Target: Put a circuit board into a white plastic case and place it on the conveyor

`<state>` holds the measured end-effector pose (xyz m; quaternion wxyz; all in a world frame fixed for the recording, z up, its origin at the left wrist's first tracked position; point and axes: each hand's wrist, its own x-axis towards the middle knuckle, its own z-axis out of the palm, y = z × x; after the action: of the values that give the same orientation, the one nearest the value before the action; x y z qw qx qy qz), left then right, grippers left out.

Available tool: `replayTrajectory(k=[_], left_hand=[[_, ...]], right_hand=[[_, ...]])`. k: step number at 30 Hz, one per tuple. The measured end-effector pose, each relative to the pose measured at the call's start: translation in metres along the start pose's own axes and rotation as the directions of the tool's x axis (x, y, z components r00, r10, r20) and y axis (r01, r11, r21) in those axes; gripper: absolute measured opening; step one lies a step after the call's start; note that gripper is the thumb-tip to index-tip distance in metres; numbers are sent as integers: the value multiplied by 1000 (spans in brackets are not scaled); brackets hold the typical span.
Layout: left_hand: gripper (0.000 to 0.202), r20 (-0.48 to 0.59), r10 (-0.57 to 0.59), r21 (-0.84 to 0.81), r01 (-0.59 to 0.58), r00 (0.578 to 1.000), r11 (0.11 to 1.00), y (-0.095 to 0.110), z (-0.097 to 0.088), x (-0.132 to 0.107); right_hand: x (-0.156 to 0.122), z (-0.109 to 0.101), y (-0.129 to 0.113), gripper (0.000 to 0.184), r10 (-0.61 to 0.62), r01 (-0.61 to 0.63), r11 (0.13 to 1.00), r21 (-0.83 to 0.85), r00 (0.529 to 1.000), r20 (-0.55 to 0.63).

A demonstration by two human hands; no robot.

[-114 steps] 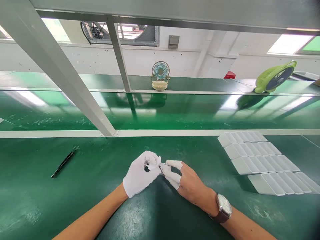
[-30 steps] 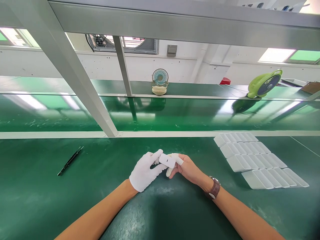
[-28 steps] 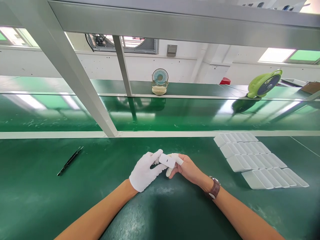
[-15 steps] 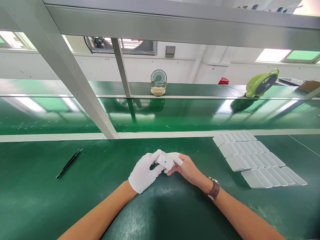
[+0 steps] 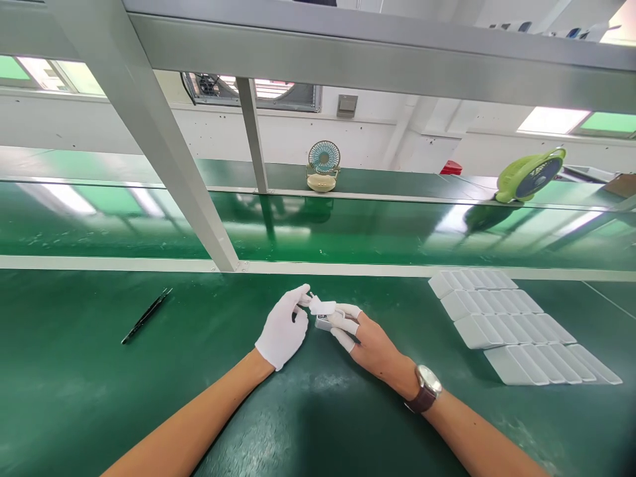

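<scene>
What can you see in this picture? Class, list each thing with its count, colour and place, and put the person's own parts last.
small plastic part: one, white, held between both hands above the near bench.
plastic pieces: four rows, white, lying on the bench at the right.
tweezers: one, black, lying on the bench at the left.
small fan: one, cream with blue grille, on the far shelf, centre.
green fan: one, lime green, on the far shelf, right.
bench: one, dark green, across the foreground.
metal frame: grey, slanting overhead.
wristwatch: one, brown strap, on the right wrist.
left hand: white glove.
right hand: bare, white fingertip covers.
</scene>
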<state>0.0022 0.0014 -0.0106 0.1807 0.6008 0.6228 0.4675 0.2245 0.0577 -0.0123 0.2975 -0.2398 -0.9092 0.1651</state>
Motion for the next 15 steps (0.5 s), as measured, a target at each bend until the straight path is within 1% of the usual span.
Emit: replayTrajectory(k=[1,3,6,7,8,9,11,12,13,15], left_hand=[[51,-7,3,4,-3,1000,1000,0,0,0],[52,-20,3,3,-3,1000,1000,0,1,-1],[52,-27,-7,-39,6,1000,999,-2,1,-2],[52,-26,-11,-54,10,1000,998,-2,1,-2],[53,-24,-19,-67,17,1000,998,-1,1,-2],[53,-23,-28,-75,26,999,997,-1,1,-1],[54,-22,-53,-82,51,998,995,0,1,0],[53,-21,-64,-84,62,998,995,1,1,1],[53,-19,-71,-85,69,997,994,1,1,1],[52,-10,-75,-86,74,997,994,0,1,2]], right_hand=[[2,-2,-2,39,-15,15,1000,5,1000,-19],[5,-10,-7,39,-35,38,999,27,994,-103],[6,-21,-14,43,-28,45,997,55,959,-283],[5,-23,-15,44,-25,42,998,51,954,-300],[4,-24,-16,45,-25,37,999,37,960,-279],[3,-23,-15,44,-31,35,999,14,976,-216],[0,-19,-12,41,-38,37,998,-51,999,-28],[-1,-16,-10,40,-36,40,996,-78,998,45],[-2,-13,-9,39,-30,38,995,-93,996,81],[-4,-9,-6,39,-16,23,996,-85,997,80]])
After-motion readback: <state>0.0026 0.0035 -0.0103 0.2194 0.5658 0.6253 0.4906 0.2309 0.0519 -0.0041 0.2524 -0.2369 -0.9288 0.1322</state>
